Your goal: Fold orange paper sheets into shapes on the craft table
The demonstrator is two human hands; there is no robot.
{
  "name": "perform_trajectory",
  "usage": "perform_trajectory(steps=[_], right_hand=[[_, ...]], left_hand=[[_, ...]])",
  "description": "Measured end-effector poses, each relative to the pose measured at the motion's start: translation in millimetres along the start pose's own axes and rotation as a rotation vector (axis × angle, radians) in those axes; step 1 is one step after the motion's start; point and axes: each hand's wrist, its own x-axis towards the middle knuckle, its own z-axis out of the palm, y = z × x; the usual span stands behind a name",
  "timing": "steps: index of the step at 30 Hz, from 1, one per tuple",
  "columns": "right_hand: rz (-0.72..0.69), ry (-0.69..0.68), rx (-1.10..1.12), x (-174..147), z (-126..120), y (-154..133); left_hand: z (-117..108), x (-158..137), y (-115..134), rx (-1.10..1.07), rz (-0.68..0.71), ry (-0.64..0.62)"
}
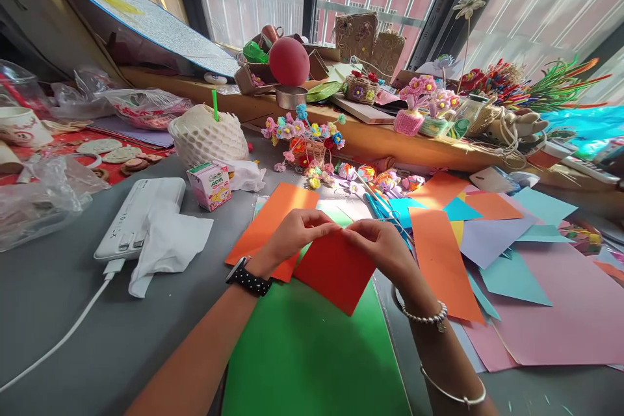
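Observation:
Both hands pinch the top edge of a red sheet of paper (pixel 336 270), their fingertips meeting near its middle. My left hand (pixel 297 237), with a dark dotted watch band at the wrist, is closed on the left part of that edge. On the right part, my right hand (pixel 383 244) grips the paper between thumb and fingers. Below the red sheet lies a large green sheet (pixel 312 364). An orange sheet (pixel 273 224) lies flat behind my left hand. Blue-handled scissors (pixel 383 205) rest just beyond my right hand, partly covered by papers.
Overlapping coloured papers (pixel 560 299) spread on the right. A white power bank (pixel 141 214) with a cable and a tissue (pixel 170 247) lie left. Behind stand a small pink box (pixel 209 186), a foam-netted coconut (pixel 209 136) and a basket of crocheted flowers (pixel 309 149).

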Motion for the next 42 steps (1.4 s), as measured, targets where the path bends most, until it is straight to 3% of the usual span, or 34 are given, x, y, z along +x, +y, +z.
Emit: perform_trajectory(steps=[5,14,19,22,29,36,42], right_hand=[[-0.008,-0.002,0.019,9,3,-6],[0.055,0.033,0.228,4,-10,17],[0.058,0.107,0.229,4,-9,20],[0.015,0.076,0.231,4,-8,22],[0.036,0.066,0.246,4,-12,30],[-0.034,-0.059,0.147,-1,-2,13],[-0.014,-0.040,0.079,-1,-2,10]], left_hand=[[-3,-1,3,0.050,0.028,0.084],[-19,-4,2,0.107,0.041,0.302],[-16,-2,-1,0.032,0.002,0.166],[-15,-2,-2,0.019,-0.028,0.113],[-14,-3,-1,0.022,-0.038,0.096],[-1,-5,4,0.011,-0.023,-0.011],[2,-6,3,0.076,0.012,0.007]])
